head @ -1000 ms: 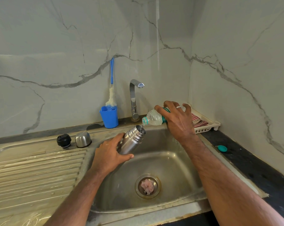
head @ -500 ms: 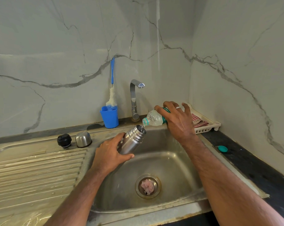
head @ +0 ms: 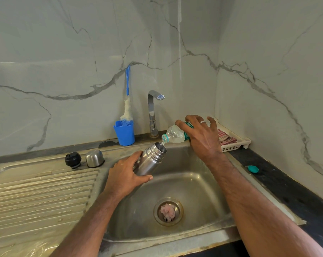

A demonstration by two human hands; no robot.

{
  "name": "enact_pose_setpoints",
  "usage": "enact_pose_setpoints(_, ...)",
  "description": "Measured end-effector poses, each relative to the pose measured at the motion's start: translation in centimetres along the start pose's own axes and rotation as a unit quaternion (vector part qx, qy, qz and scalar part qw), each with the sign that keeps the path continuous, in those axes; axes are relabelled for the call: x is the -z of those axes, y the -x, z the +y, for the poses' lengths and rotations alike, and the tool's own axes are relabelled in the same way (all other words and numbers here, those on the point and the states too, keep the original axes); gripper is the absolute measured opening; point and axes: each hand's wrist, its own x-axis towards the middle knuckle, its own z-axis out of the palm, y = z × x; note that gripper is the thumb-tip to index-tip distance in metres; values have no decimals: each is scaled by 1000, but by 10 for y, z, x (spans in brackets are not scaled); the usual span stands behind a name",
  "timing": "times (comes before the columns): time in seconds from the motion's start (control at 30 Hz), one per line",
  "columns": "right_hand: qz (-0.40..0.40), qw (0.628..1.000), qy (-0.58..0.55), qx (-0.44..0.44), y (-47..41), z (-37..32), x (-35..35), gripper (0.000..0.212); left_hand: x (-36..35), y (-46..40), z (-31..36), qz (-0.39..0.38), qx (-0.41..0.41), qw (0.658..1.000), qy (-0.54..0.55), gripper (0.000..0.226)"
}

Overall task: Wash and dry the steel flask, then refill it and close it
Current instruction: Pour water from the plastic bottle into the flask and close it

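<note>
Flask (head: pixel 151 160) tilted in left hand (head: pixel 124 178), bottle (head: pixel 175 134) pouring

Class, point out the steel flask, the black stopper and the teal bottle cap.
steel flask (head: pixel 149 162): head view, on its bare body.
black stopper (head: pixel 73 159): head view, on its top.
teal bottle cap (head: pixel 253 169): head view, on its middle.
</note>
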Motion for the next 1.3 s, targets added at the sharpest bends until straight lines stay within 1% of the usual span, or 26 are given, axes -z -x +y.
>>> enact_pose_setpoints(0.4, 4, 1000, 0, -1, 0, 1, -2, 94, 1, 1, 1, -9, 1, 1000, 2, 95)
enact_pose_setpoints(0.73, 12, 1000, -6, 1, 0, 1, -2, 96, 0, 0, 0, -13, 1, 1000, 1, 96)
enact_pose_setpoints(0.9, 3, 1000, -4, 2, -1, 1, -3, 96, -1, -1, 0, -18, 5, 1000, -3, 99)
enact_pose_setpoints(1.3, 10, 1000, -9, 1, -1, 2, -3, 94, -1, 0, -1, -13, 7, 1000, -6, 97)
